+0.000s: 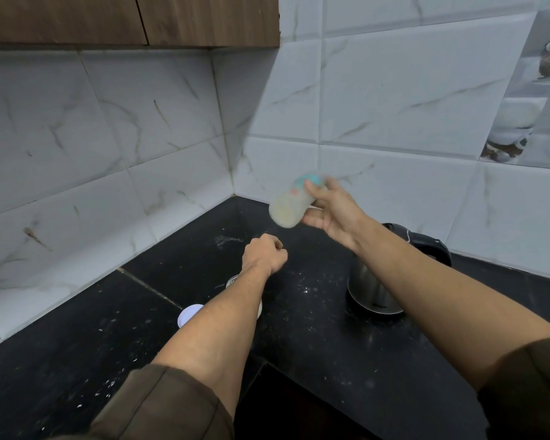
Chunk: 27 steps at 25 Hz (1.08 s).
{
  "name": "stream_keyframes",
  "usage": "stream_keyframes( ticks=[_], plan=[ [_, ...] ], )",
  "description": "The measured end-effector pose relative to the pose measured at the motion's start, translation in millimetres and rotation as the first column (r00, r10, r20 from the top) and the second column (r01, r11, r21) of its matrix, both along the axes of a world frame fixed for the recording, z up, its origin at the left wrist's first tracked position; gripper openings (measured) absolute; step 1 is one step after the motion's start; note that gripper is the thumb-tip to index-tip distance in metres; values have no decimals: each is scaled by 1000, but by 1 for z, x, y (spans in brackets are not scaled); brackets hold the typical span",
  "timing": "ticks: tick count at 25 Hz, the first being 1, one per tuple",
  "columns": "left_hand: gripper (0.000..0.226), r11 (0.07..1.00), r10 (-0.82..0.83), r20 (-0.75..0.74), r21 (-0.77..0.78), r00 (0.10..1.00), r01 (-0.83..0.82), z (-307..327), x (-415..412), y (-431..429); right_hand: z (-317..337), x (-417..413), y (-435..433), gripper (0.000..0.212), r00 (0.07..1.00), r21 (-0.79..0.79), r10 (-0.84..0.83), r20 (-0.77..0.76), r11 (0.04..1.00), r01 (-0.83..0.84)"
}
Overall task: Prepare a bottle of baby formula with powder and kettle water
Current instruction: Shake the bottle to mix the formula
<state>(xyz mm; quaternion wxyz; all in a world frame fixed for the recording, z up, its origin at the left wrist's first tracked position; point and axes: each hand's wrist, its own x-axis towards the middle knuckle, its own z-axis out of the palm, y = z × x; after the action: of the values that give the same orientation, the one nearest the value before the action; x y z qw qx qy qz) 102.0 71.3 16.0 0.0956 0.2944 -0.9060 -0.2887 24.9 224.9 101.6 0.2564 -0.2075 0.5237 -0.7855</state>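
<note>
My right hand (329, 209) grips a baby bottle (294, 203) in the air above the counter corner. The bottle is blurred and tilted, its teal cap toward the upper right and its base toward the lower left, with pale milky liquid inside. My left hand (264, 254) hovers lower, over the black counter (315, 328), its fingers curled shut with nothing visible in them. A steel kettle (375, 290) with a black handle stands to the right, partly behind my right forearm. Under my left forearm a formula tin (234, 279) shows only a sliver of its rim.
A white round lid (188, 314) lies on the counter left of my left forearm. White powder specks dot the black surface. Tiled walls meet in a corner behind the bottle. Wooden cabinets (131, 19) hang at the upper left. The counter's inner edge drops off near the bottom centre.
</note>
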Motion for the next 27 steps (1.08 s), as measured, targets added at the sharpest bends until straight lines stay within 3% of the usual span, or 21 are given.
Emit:
stream_keyframes(
  ticks=[2, 4, 6, 8, 13, 15, 17, 19, 21, 24, 27],
  plan=[
    [28, 1000, 15, -10, 26, 1000, -15, 3, 0, 2, -2, 4, 1, 67, 984, 137, 141, -106, 983, -126],
    [30, 1000, -5, 3, 4, 1000, 5, 3, 0, 2, -2, 4, 0, 70, 998, 23, 44, -54, 999, -43],
    [31, 1000, -12, 9, -12, 1000, 12, 0, 2, 0, 0, -2, -2, 63, 984, -162, -138, 114, 974, 156],
    [31, 1000, -1, 12, -6, 1000, 1, -1, 5, -3, 1, -8, -4, 58, 962, -250, -172, 213, 942, 224],
    [31, 1000, -16, 8, -15, 1000, 16, 0, 3, -1, -1, 1, 0, 67, 991, 82, 112, -75, 991, -106],
    [31, 1000, -17, 6, -9, 1000, 17, 0, 3, -1, -1, 1, -1, 71, 1000, -40, -2, -12, 999, 2],
    [30, 1000, -4, 6, -6, 1000, 4, -1, 4, -2, 1, -6, -5, 75, 964, -206, -182, 193, 953, 221],
    [30, 1000, 4, 8, -5, 1000, -4, -1, 5, -5, 2, -10, -8, 71, 931, -271, -211, 299, 916, 295],
    [30, 1000, 5, 10, -2, 1000, -5, -1, 4, -6, 3, -4, -5, 60, 979, -151, -104, 176, 980, 132],
    [30, 1000, -9, 6, -10, 1000, 9, 1, 2, -5, -3, 0, 0, 69, 995, 90, 91, -40, 992, -87],
    [29, 1000, -3, -2, -20, 1000, 3, 0, 2, -6, -2, -4, -2, 75, 985, -86, -129, 117, 987, 139]
  ],
)
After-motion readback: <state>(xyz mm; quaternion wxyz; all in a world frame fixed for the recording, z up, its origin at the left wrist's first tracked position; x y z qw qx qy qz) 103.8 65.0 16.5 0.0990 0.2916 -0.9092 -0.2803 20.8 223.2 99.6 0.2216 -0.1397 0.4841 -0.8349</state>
